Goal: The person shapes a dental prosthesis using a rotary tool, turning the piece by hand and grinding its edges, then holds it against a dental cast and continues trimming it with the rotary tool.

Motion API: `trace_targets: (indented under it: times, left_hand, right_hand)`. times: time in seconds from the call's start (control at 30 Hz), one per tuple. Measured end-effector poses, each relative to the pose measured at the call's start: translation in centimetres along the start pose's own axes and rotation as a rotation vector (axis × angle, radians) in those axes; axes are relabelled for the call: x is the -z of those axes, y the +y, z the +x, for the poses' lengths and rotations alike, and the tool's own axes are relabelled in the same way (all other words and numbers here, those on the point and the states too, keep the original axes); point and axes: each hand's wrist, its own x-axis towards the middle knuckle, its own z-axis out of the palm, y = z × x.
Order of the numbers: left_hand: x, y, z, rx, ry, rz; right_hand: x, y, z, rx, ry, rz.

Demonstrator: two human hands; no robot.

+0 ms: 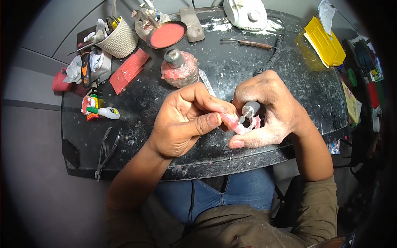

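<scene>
Dusty black tabletop (314, 91) fills the scene, grey wall (29, 82) behind, pale powder scattered all over. Right at the near edge, both hands are working close together! The left hand (182, 120) pinches a curved pink-and-white piece (240, 129) between thumb and fingertips, holding it just above the table, left of the right palm. Look at its line: it slants from the left thumb down and rightward, then bends upward, the hollow of its curve facing away from the wearer. Across from it, the right hand (275, 109) curls around a metal handpiece (250, 109), its thumb reaching under the piece. That handpiece slants nose-down toward the left, its narrow tip right at the piece; whether they touch, I can't tell. Beyond the hands stands a pink-crusted jar (180, 72), with a pan of pink material (167, 35) behind it; over on the left, pliers (105, 155) lie with handles spread.
</scene>
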Motion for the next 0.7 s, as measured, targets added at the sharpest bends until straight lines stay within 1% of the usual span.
trace_targets:
  times: [0.2,0.27,0.6,0.7]
  left_hand:
    - [0.1,-0.14,-0.19,0.006,0.002,-0.041]
    - [0.36,-0.19,-0.16,0.006,-0.013,-0.056]
    - [0.35,-0.13,-0.15,0.027,-0.034,-0.102]
    - [0.36,-0.2,-0.22,0.023,-0.029,-0.1]
  right_hand:
    - [0.01,-0.05,0.1,0.022,-0.002,0.031]
    - [0.18,-0.14,0.05,-0.023,-0.023,0.037]
    - [0.48,-0.22,0.17,-0.025,-0.058,-0.003]
    - [0.34,-0.23,0.19,-0.037,-0.016,0.018]
